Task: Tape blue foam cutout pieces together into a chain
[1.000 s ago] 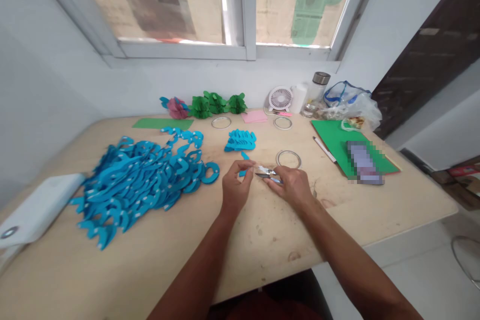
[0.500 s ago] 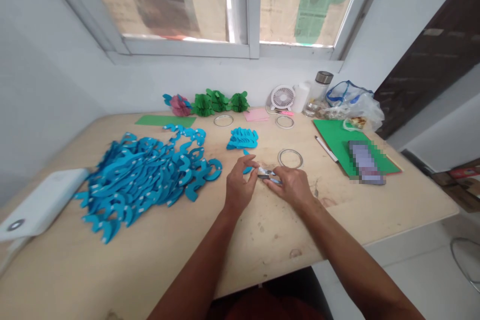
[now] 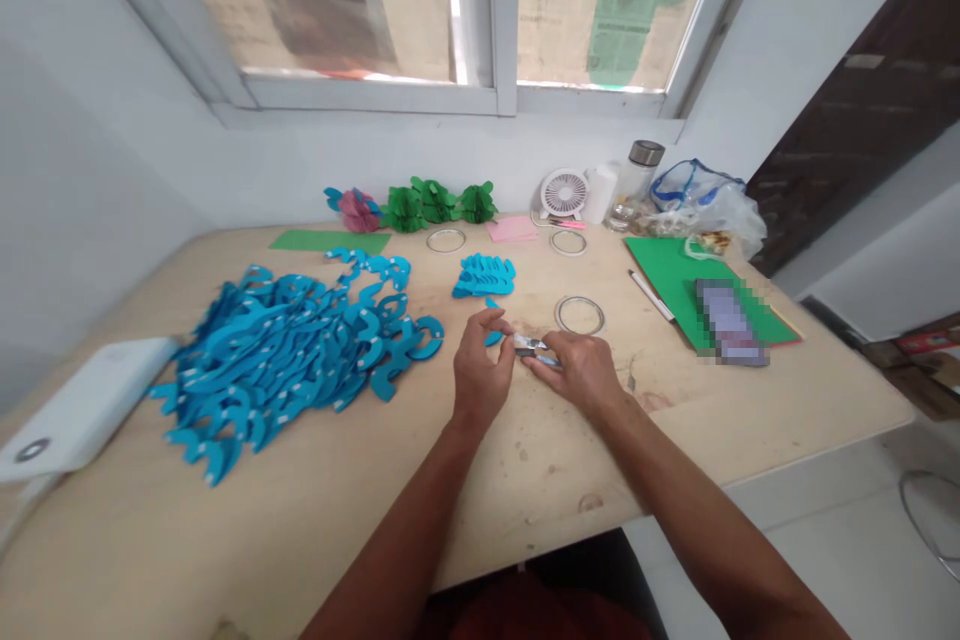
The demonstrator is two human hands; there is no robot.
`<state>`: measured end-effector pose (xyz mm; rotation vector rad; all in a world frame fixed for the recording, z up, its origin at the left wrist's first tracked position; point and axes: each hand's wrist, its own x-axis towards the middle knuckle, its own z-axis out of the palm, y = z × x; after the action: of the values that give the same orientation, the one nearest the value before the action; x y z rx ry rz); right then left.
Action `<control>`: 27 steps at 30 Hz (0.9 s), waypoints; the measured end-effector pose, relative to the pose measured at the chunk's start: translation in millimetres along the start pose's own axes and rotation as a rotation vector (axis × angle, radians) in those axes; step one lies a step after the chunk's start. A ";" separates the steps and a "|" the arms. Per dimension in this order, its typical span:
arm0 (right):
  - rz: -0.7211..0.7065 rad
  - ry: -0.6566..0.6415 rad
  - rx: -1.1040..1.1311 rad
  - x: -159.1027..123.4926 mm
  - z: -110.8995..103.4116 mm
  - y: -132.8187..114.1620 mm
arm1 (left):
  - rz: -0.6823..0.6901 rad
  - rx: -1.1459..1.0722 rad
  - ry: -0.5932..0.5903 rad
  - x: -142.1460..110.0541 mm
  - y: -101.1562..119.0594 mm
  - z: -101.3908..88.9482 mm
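My right hand [image 3: 585, 367] is closed on a small silver metal tool [image 3: 531, 347], whose shiny end sticks out to the left past the fingertips; its exact kind is too small to make out. Facing it, my left hand [image 3: 481, 365] pinches thumb and fingers together at that left end, where a whitish bit shows. What the left fingers hold is mostly hidden. Just behind the left hand lie small blue curved paper pieces [image 3: 493, 306], partly covered by it. A stack of blue cut paper shapes [image 3: 485, 276] rests a little farther back. Beside the right hand is a metal ring [image 3: 580, 316].
A large pile of blue curved pieces [image 3: 285, 360] covers the left, beside a white device [image 3: 90, 405]. Behind stand green paper ornaments [image 3: 435, 203], a small fan [image 3: 565, 194] and a bottle [image 3: 637, 182]. Green card [image 3: 675, 270], a pen [image 3: 651, 295] and a phone [image 3: 727, 320] lie right.
Both hands stay nearly in place. The left fingers have shifted slightly against the silver tool's end, and the view has moved very slightly.
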<state>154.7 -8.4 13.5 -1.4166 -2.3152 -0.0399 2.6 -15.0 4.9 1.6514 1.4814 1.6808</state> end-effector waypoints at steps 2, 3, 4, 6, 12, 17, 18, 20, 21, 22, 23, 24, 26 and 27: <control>-0.002 -0.007 0.000 -0.1 -0.3 0.3 | -0.064 -0.077 0.020 1.0 -3.1 -0.3; -0.002 -0.011 -0.003 -0.3 -0.3 0.6 | -0.100 -0.133 0.032 2.1 -5.5 -0.5; -0.001 -0.015 -0.007 -0.4 -0.3 1.0 | -0.136 -0.200 0.044 3.4 -8.1 -0.7; 0.001 -0.024 -0.015 -0.7 -0.4 1.6 | -0.209 -0.341 0.069 6.5 -12.6 -0.8; -0.001 -0.031 -0.009 -1.0 -0.4 0.8 | -0.335 -0.559 0.067 11.3 -14.1 0.2; 0.060 -0.008 -0.016 -0.5 -0.4 2.3 | -0.434 -0.688 0.058 10.8 -19.3 0.2; 0.084 -0.003 -0.022 -0.3 -0.4 3.6 | -0.453 -0.710 0.055 10.9 -20.2 0.0; 0.143 0.005 -0.035 0.4 -0.1 7.5 | -0.495 -0.758 0.049 11.3 -20.1 -0.7; 0.181 0.009 -0.046 0.8 0.1 10.0 | -0.522 -0.786 0.047 11.6 -18.9 -1.3; 0.220 0.014 -0.060 1.3 0.4 12.9 | -0.553 -0.817 0.045 12.0 -17.1 -2.1; 0.256 0.019 -0.077 1.9 0.8 15.9 | -0.586 -0.852 0.045 12.5 -14.9 -3.0; 0.289 0.025 -0.096 2.6 1.2 19.1 | -0.618 -0.888 0.045 13.0 -12.5 -4.0; 0.336 0.031 -0.135 4.1 2.1 25.1 | -0.667 -0.954 0.042 14.0 -8.1 -6.0; 0.352 0.031 -0.151 4.8 2.6 27.7 | -0.683 -0.977 0.040 14.4 -6.5 -6.9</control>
<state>175.7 9.6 7.6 -1.8664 -2.0420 -0.1334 -9.8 -3.5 8.4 0.5133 0.8147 1.5927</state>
